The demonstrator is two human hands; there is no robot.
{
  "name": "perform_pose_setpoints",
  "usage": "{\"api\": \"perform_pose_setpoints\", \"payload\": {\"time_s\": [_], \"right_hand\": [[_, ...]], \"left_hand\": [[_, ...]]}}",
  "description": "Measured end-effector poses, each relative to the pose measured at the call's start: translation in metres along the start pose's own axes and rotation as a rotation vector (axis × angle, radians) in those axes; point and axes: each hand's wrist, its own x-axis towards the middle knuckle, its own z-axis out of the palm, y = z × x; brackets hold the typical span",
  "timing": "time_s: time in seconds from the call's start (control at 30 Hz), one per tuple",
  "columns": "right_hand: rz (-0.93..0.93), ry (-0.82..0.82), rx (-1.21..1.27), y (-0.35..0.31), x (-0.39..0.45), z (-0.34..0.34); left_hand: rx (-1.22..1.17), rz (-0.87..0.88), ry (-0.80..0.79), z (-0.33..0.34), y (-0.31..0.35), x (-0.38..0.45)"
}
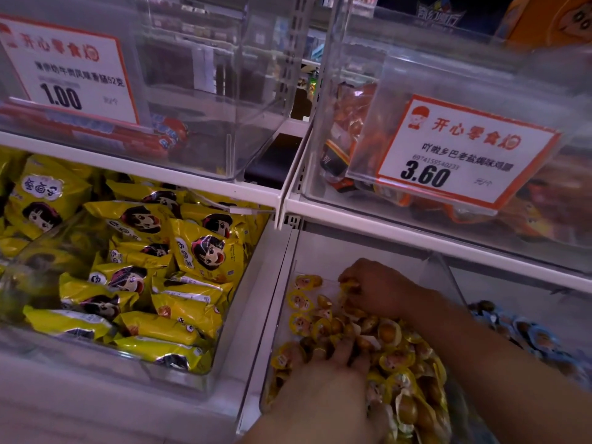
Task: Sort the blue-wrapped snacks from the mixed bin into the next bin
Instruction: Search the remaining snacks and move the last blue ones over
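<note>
My left hand [333,373] and right hand [381,290] dig among glossy yellow snacks [403,360]; their grips I cannot tell. Blue-wrapped snacks [528,334] lie right, past a clear bin wall [448,277].

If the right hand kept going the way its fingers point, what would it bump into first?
Probably the small yellow-wrapped round snacks just beyond the right hand, then the clear plastic bin's left wall. Depth is hard to judge.

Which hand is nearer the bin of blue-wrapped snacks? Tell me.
Right. The right hand digs at the back of the mixed bin, close beside the blue-wrapped snacks. The left hand rests in the yellow snacks at the front-left, farther away.
</note>
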Motion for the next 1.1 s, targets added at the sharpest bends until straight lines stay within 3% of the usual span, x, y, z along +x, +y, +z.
{"api": "perform_pose_setpoints", "payload": {"time_s": [0.1, 0.17, 0.23, 0.3, 0.37, 0.5, 0.57, 0.67, 0.87, 1.1], "right_hand": [[-0.016, 0.060, -0.028, -0.011, -0.017, -0.004], [-0.097, 0.180, 0.130, -0.021, -0.040, -0.010], [-0.144, 0.235, 0.304, -0.034, -0.071, -0.016], [-0.201, 0.123, 0.286, -0.049, -0.102, -0.010], [-0.301, 0.000, 0.121, -0.066, -0.117, 0.011], [-0.267, -0.085, 0.047, -0.084, -0.107, 0.028], [-0.176, -0.075, 0.138, -0.082, -0.091, 0.023], [-0.120, 0.073, 0.174, -0.072, -0.064, 0.020], [-0.083, -0.174, -0.075, -0.057, -0.020, 0.038], [-0.064, -0.032, -0.168, -0.069, -0.001, 0.041]], "left_hand": [[0.091, 0.019, 0.063, -0.017, 0.005, -0.007], [0.145, 0.097, 0.277, -0.032, 0.002, -0.015], [0.035, 0.131, 0.550, -0.049, -0.009, -0.026], [-0.178, 0.072, 0.752, -0.062, -0.024, -0.036], [-0.398, -0.035, 0.839, -0.063, -0.037, -0.040], [-0.695, -0.158, 0.717, -0.048, -0.044, -0.040], [-0.628, -0.134, 0.733, -0.044, -0.043, -0.041], [-0.506, -0.119, 0.763, -0.044, -0.044, -0.039], [-0.434, -0.126, 0.671, -0.045, -0.048, -0.033], [-0.443, -0.118, 0.616, -0.042, -0.052, -0.037]]}}
